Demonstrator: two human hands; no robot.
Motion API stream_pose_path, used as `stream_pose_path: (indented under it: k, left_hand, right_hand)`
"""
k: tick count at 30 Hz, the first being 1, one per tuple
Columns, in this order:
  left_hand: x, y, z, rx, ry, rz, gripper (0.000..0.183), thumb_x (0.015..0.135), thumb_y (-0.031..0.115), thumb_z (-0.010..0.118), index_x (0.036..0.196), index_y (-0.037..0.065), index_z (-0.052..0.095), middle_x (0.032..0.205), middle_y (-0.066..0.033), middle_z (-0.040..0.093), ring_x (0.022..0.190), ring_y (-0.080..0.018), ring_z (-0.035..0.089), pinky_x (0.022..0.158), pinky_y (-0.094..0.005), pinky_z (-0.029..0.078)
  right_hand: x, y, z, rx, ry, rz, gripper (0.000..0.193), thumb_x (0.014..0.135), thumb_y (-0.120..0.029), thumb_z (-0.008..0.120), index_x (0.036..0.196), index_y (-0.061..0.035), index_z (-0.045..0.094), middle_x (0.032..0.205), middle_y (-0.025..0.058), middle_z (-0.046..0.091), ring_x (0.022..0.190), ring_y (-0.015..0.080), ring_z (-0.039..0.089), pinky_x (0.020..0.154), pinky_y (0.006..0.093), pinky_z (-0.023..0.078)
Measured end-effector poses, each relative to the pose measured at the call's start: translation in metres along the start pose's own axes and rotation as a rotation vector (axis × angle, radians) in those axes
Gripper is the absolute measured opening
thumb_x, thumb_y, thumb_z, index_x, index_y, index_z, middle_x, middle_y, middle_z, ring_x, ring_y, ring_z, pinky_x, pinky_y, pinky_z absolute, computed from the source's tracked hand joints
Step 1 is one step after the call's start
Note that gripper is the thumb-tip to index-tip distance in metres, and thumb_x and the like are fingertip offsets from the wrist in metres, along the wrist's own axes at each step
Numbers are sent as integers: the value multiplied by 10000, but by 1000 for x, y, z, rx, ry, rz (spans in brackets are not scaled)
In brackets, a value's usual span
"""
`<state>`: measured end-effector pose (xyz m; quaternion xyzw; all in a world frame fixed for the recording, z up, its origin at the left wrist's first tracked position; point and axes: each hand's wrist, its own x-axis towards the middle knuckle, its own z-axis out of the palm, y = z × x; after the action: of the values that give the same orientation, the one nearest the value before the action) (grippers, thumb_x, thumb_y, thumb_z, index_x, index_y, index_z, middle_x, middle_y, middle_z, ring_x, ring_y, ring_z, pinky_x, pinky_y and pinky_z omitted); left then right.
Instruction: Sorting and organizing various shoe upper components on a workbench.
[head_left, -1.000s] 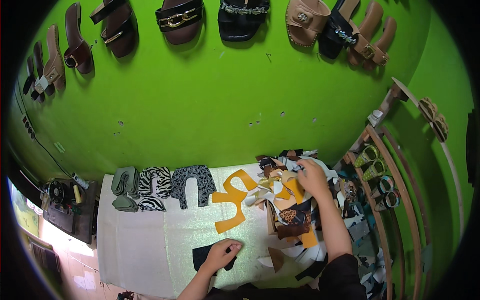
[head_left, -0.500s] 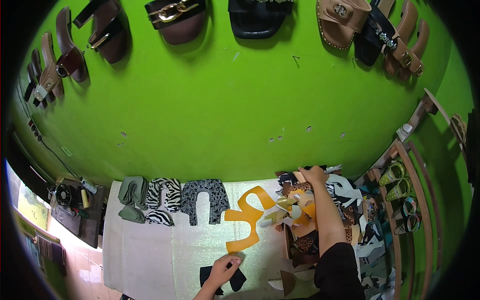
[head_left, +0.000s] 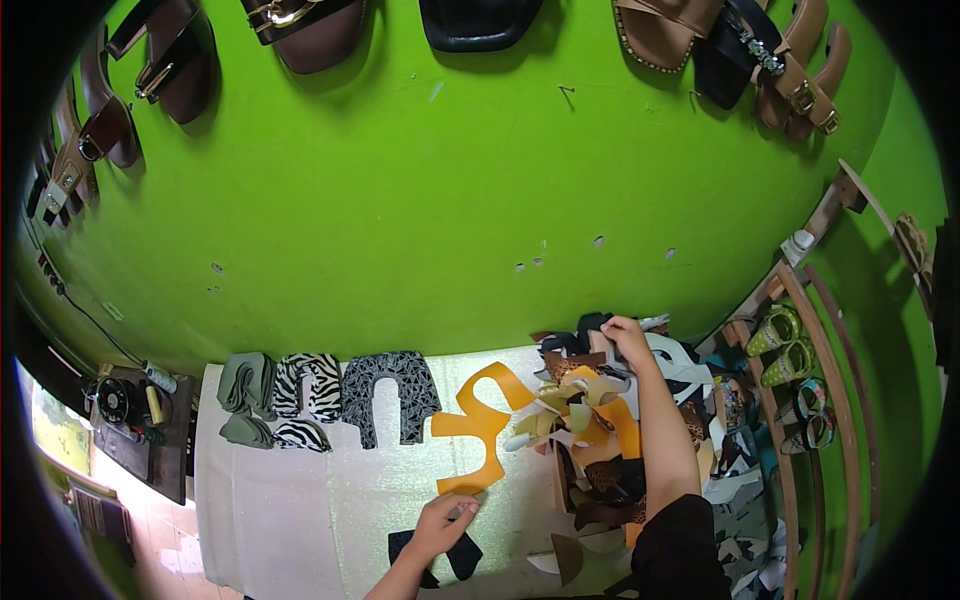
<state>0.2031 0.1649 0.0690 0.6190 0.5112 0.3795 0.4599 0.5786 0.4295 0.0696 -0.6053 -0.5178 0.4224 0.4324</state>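
My right hand [head_left: 630, 342] reaches to the back of a heap of material scraps, its fingers closed on the edge of a black scrap [head_left: 593, 324]. Over the table's front part, my left hand [head_left: 445, 525] has its fingers drawn together, with nothing visible in them. Beneath it lies a black cut piece [head_left: 463, 557], partly covered by the hand. Just beyond the left fingertips are mustard-yellow curved cut pieces [head_left: 468, 424]. Brown, leopard-print, gold and yellow scraps [head_left: 605, 420] fill the heap below my right forearm.
Folded green pieces [head_left: 246, 385], zebra-print pieces [head_left: 322, 383] and a patterned grey-black arch-shaped stack [head_left: 390, 390] line the back of the pale table [head_left: 270, 510]. Sandals [head_left: 480, 25] hang on the green wall. A wooden rack [head_left: 810, 350] with shoes stands right; a small fan [head_left: 113, 400] sits left.
My right hand has lifted slightly at the back of the heap, and the black scrap now shows at its fingers. My left hand has moved a little toward the yellow pieces. The view has shifted.
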Motion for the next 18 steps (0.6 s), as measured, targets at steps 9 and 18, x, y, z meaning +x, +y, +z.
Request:
stream_pose_path:
  k: [9, 18]
  left_hand:
    - [45, 43, 5, 157, -76, 350, 84, 811, 123, 627, 841, 47, 644, 723, -89, 605, 656, -229, 589, 624, -311, 463]
    - [28, 97, 1, 76, 71, 372, 451, 754, 163, 685, 1148, 19, 519, 1101, -146, 544, 1015, -247, 532, 856, -339, 415]
  right_hand:
    - [-56, -62, -41, 634, 56, -126, 76, 812, -93, 495, 856, -59, 547, 806, 7, 533, 777, 105, 525, 723, 245, 429]
    - [-165, -175, 9, 241, -549, -179, 126, 883, -132, 546, 955, -32, 569, 863, -26, 575, 790, 47, 528, 724, 205, 424]
